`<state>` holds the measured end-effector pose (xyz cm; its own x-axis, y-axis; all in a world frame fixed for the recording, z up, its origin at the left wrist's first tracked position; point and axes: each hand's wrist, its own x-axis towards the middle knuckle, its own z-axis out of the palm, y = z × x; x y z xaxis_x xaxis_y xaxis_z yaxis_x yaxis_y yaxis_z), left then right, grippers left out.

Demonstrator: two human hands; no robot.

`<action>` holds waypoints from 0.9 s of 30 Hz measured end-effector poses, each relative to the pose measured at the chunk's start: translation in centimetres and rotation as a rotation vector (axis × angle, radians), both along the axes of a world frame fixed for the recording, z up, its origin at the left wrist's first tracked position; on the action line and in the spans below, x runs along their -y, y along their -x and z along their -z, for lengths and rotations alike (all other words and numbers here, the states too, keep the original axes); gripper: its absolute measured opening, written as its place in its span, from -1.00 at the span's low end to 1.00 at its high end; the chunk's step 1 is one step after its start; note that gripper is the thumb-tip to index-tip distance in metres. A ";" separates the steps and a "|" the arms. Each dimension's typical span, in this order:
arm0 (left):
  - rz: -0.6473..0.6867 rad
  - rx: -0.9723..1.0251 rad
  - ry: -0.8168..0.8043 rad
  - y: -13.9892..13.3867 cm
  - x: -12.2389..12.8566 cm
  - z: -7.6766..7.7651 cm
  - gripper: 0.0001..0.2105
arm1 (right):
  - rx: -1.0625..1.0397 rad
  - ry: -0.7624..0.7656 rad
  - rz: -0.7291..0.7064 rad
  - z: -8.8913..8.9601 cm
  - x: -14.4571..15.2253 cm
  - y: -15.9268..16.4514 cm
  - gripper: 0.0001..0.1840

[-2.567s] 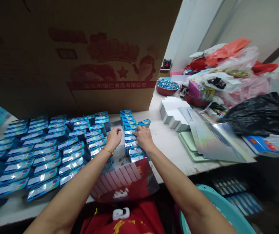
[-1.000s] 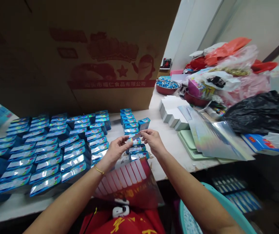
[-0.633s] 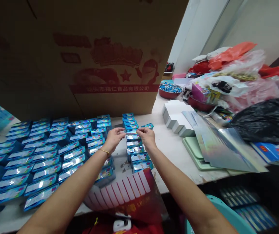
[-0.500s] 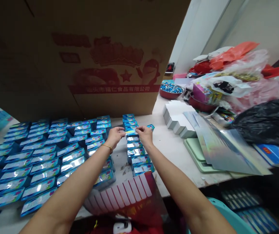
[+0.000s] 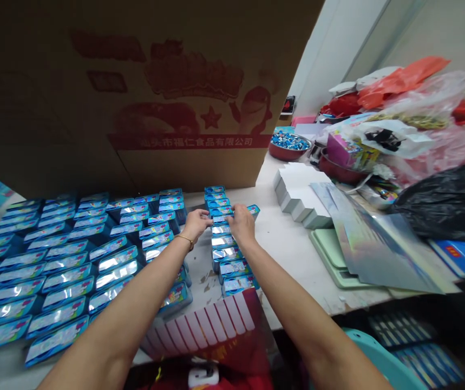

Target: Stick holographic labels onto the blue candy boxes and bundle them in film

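My left hand (image 5: 198, 225) is at the left end of one blue pack (image 5: 221, 219) in a short column, fingers bent and drawn together. At the pack's right end is my right hand (image 5: 242, 223), its fingers curled down and closed over the edge. Whatever is between the fingertips is hidden. More blue packs (image 5: 232, 267) with shiny lids run toward me in the same column. A red sheet with a row of pale strips (image 5: 203, 326) lies in front of me at the table edge.
Rows of blue packs (image 5: 65, 273) fill the left. Behind stands a large cardboard box (image 5: 191, 168). At right are stacked white card (image 5: 303, 187), a green scale-like object (image 5: 329, 265), silvery sheets (image 5: 362, 244), a bowl of small blue packets (image 5: 289, 142) and plastic bags (image 5: 427, 108).
A narrow yellowish strip stretched between my fingers earlier is no longer distinct. My right fingers have curled lower onto the pack, and the view has shifted slightly.
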<state>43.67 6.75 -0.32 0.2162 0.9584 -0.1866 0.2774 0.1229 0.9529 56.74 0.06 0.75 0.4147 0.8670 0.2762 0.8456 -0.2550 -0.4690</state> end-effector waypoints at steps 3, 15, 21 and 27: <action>-0.004 -0.159 -0.107 -0.3 -0.1 0.6 -0.67 | 0.194 0.071 -0.138 -0.3 0.5 -0.3 -0.73; 0.494 -0.564 -0.394 5.4 8.0 -2.8 -0.73 | -0.259 -0.081 -0.472 -1.7 8.2 -2.6 -0.71; 0.434 -0.425 -0.171 3.9 9.6 -1.6 -0.81 | -0.270 -0.085 -0.510 -0.6 10.0 -1.1 -0.68; 0.189 -0.058 0.186 3.3 10.3 -1.1 -0.79 | -0.339 -0.117 -0.454 0.2 10.1 -0.9 -0.64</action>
<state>40.41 -3.56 0.80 0.3723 0.8501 -0.3725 0.3653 0.2348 0.9008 57.61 -9.99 0.52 0.0902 0.9506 0.2971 0.6556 0.1679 -0.7362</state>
